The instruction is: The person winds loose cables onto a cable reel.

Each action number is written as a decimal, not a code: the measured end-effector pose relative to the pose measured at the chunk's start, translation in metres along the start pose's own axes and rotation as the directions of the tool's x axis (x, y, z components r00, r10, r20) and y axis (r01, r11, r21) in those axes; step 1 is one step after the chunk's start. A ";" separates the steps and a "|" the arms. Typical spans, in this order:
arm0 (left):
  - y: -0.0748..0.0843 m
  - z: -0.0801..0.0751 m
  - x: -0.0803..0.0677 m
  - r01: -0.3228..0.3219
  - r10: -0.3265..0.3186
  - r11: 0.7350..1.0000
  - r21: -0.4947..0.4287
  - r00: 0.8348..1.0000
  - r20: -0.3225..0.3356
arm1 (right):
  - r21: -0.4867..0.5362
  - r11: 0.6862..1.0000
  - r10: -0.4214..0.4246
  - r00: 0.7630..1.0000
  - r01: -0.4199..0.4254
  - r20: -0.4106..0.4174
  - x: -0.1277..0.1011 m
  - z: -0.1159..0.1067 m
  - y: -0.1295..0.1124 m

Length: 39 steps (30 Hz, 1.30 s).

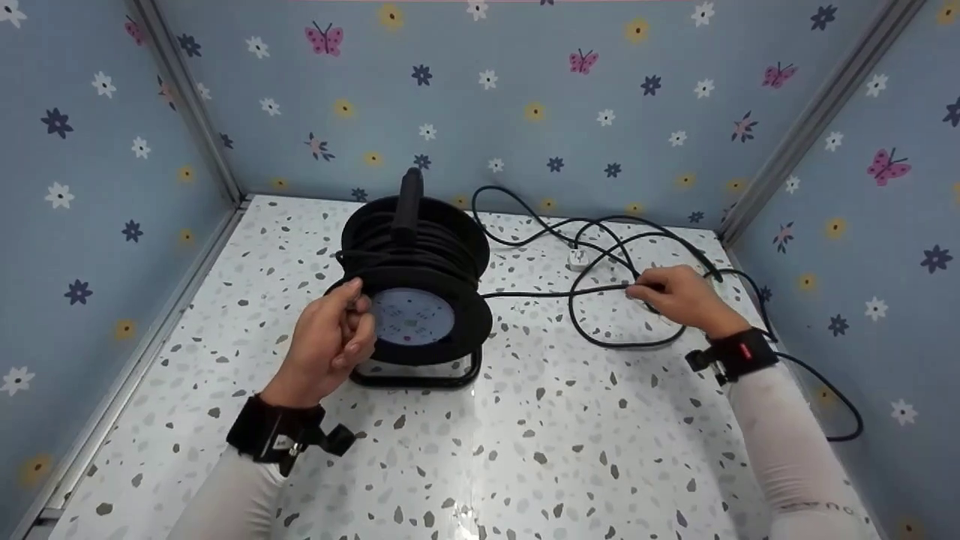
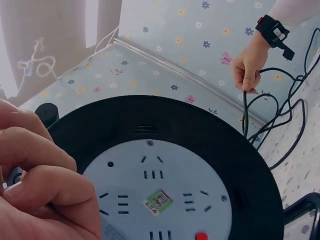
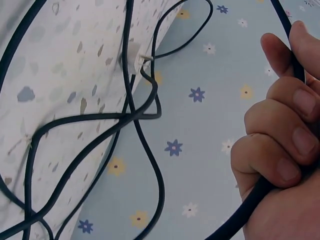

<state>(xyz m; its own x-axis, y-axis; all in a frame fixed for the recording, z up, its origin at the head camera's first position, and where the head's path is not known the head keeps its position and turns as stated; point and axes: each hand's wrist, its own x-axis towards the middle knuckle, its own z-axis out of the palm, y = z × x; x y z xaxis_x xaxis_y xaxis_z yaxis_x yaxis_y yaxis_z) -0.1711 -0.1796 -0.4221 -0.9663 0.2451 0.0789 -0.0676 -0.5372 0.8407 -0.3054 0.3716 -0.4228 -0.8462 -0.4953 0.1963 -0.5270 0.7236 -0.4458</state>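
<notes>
Brightness: even, soft light in all three views, a little cool and washed.
Glare: a pale sheen on the counter (image 1: 480, 435) in the head view; overexposed white patch at upper left of the left wrist view.
Shadows: faint, short one beneath the cable reel (image 1: 415, 281).
Blur: left hand (image 2: 40, 185) close and out of focus; right hand (image 3: 280, 150) slightly soft.
Distortion: wall edges splay outward towards the head view's corners.

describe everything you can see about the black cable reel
The cable reel is a black, plastic-looking drum standing upright on a black tube frame on the speckled table. Its pale round face carries several sockets, a red button and a green sticker. Black cable is wound round it, and a handle sticks up on top. The left hand grips its front rim.
</notes>
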 end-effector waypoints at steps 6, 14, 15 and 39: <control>0.000 0.017 0.008 0.000 0.001 1.000 -0.009 1.000 0.025 | 0.031 0.999 -0.009 1.000 0.008 0.023 0.006 0.014 -0.008; -0.008 0.040 0.019 -0.017 0.023 0.998 -0.065 0.996 0.089 | 0.066 0.996 -0.067 0.995 0.062 0.069 0.016 0.033 -0.020; -0.010 0.043 0.020 -0.019 0.025 0.997 -0.075 0.996 0.091 | 0.068 0.995 -0.074 0.994 0.069 0.075 0.018 0.036 -0.021; -0.056 0.083 0.041 -0.025 0.028 0.999 -0.036 0.996 0.084 | 0.067 0.990 -0.136 0.975 0.126 0.173 0.041 0.072 -0.055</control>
<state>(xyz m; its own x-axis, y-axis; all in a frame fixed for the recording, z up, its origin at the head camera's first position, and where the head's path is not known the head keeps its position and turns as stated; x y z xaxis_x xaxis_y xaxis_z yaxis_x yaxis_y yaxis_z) -0.1866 -0.0717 -0.4216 -0.9434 0.2972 0.1473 -0.0524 -0.5720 0.8186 -0.3053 0.2775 -0.4531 -0.7401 -0.6649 0.1007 -0.6229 0.6213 -0.4754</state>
